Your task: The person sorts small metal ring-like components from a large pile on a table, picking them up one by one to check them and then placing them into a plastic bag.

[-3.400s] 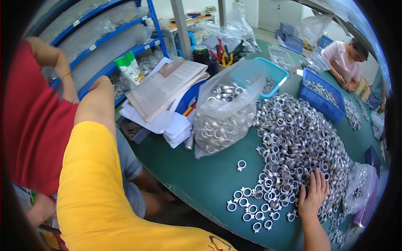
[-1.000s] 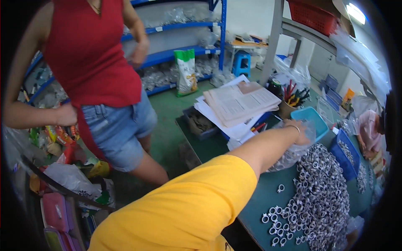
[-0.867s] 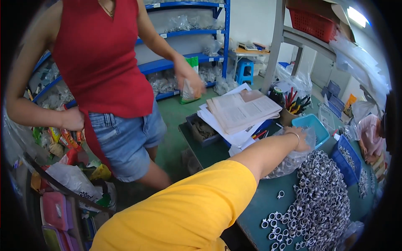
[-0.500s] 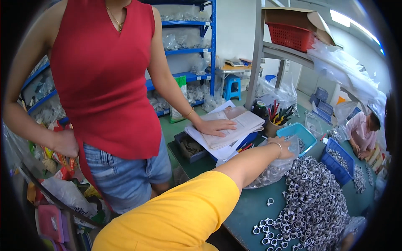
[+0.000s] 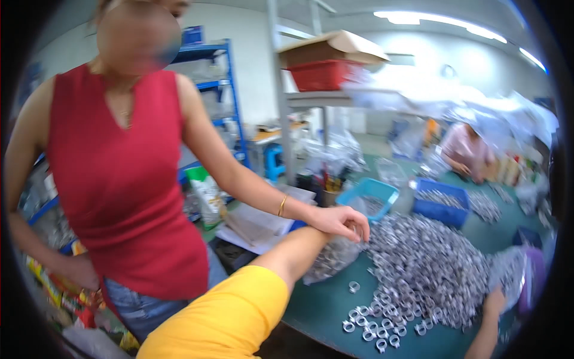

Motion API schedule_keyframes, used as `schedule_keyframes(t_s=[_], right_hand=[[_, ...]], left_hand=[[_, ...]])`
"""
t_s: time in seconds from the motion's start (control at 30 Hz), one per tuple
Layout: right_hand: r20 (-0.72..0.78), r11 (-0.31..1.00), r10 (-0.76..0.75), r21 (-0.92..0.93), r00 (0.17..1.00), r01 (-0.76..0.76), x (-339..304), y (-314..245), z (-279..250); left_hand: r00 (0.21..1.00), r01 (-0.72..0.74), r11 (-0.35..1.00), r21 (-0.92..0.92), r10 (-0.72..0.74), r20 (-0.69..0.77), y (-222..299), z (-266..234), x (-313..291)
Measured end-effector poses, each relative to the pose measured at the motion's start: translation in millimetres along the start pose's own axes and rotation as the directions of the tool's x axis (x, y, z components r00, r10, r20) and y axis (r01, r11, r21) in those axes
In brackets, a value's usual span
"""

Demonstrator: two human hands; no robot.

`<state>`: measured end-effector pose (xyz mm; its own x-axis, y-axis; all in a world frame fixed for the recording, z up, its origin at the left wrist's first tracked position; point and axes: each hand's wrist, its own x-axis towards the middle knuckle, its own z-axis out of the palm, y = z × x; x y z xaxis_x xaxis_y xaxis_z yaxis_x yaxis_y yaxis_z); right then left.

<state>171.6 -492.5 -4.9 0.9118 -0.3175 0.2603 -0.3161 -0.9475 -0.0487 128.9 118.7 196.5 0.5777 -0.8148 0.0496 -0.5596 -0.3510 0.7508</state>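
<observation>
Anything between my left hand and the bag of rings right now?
Yes. A co-worker's hand lies over the end of the left forearm, just above the bag, and hides the left hand. Whether that hand touches the bag cannot be told. Nothing else visible stands between them.

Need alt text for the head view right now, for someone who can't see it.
A person in a red top reaches a hand over the wearer's outstretched left arm toward a clear bag beside a pile of metal rings on a green table. The right hand rests by the pile.
</observation>
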Motion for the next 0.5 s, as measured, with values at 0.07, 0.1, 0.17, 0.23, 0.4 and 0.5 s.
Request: schedule_keyframes(t_s=[0.07,0.1,0.17,0.23,0.4,0.5], right_hand=[[-0.196,0.997,-0.059,-0.056,0.979,0.049,15.1,15.1,37.6],[-0.187,0.985,-0.158,-0.100,0.969,0.142,17.4,15.4,36.3],[-0.115,0.993,-0.121,-0.002,0.986,0.121,-10.2,-54.0,-18.2],[-0.089,0.998,-0.059,0.016,0.994,0.061,-17.9,-59.3,-37.4],[-0.238,0.994,-0.073,-0.097,0.968,0.051,-37.7,-44.4,-32.3],[-0.351,0.992,-0.103,-0.107,0.931,0.070,-46.9,-47.3,-27.8]], left_hand=[[0.969,0.042,0.998,-0.036,-0.032,0.247,9.1,15.5,46.5],[0.947,0.085,0.994,-0.062,-0.061,0.316,11.3,26.2,65.2],[0.917,0.054,0.984,0.169,-0.116,0.381,-9.5,37.6,81.2],[0.872,-0.209,0.853,0.479,-0.058,0.486,-35.0,44.7,109.5],[0.872,-0.350,0.759,0.549,0.050,0.487,-51.7,89.5,123.9],[0.858,-0.367,0.695,0.618,-0.004,0.513,-50.9,101.3,124.2]])
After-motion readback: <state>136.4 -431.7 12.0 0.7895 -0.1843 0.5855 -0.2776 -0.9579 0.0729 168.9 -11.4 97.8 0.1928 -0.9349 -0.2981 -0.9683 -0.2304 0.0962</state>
